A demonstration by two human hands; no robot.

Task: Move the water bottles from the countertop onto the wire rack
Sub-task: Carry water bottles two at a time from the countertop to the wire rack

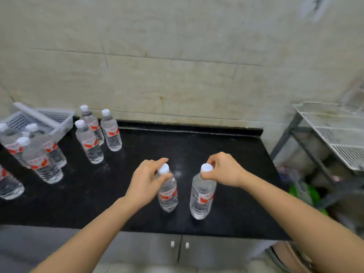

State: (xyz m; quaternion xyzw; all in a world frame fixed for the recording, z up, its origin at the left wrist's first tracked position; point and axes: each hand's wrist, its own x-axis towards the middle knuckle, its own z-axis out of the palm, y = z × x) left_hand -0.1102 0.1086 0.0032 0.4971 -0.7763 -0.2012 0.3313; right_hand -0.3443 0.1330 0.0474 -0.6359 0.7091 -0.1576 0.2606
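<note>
Water bottles: two stand upright near the front of the black countertop (216, 154), close together but apart. Left hand (145, 180) is curled around the neck and shoulder of the left bottle (168, 192), fingers just under its white cap. Right hand (224, 170) is pinched shut on the neck of the right bottle (201, 196), fingertips at the cap (206, 167). Both bases look planted on the counter, not lifted yet.

Handling, my read: full and sealed, so some heft; thin clear plastic walls will dent if squeezed mid-body and may be slick. Neck ring under the cap is the stiff spot, so the current grip is sensible. Expect swing when carried from the top.

More bottles (89, 142) clustered at counter left by a white basket (57, 117). Wire rack (334, 133) sits right of the counter, well apart; its visible part holds no bottles.
</note>
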